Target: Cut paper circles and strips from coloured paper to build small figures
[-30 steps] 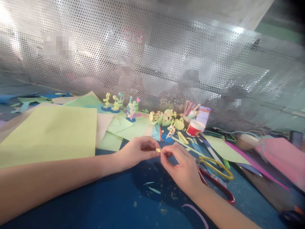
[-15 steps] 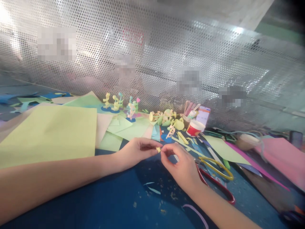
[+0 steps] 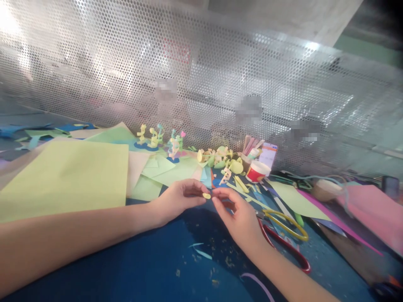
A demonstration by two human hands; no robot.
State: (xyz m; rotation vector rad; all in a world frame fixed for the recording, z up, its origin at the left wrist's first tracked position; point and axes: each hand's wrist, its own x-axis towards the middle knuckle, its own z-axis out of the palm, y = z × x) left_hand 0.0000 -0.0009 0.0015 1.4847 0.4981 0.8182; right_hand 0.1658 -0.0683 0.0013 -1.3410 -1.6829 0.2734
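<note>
My left hand (image 3: pixel 178 198) pinches a tiny yellow paper piece (image 3: pixel 206 196) between thumb and fingertips, just above the dark blue table sheet (image 3: pixel 141 268). My right hand (image 3: pixel 239 218) is close to the right of it, with fingertips a little apart from the piece and nothing in its grasp. Both forearms rest low over the blue sheet. Small paper scraps (image 3: pixel 201 253) lie under the hands.
Large light-green sheets (image 3: pixel 66 176) lie at left. Small paper figures (image 3: pixel 157 138) stand at the back by the perforated metal screen (image 3: pixel 201 75). A red-and-white glue pot (image 3: pixel 257 171), a phone (image 3: pixel 268 153), yellow scissors (image 3: pixel 285 222), red scissors (image 3: pixel 283 247) and pink paper (image 3: pixel 374 209) are at right.
My right fingertips have come off the yellow piece and drawn slightly back; the left hand keeps it. The view has shifted a little.
</note>
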